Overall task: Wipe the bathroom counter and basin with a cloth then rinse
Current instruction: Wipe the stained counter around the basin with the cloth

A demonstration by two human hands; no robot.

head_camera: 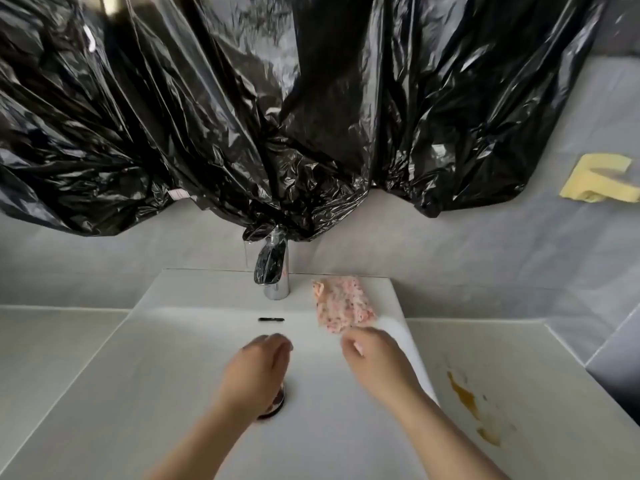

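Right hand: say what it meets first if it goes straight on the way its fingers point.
The pink cloth on the basin's back ledge, right of the tap. It lies just beyond the right hand; blur hides whether they touch.

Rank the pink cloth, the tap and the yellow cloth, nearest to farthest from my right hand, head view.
1. Pink cloth, on the basin ledge, just beyond the right hand.
2. Tap, farther left on the same ledge.
3. Yellow cloth, far off to the right.
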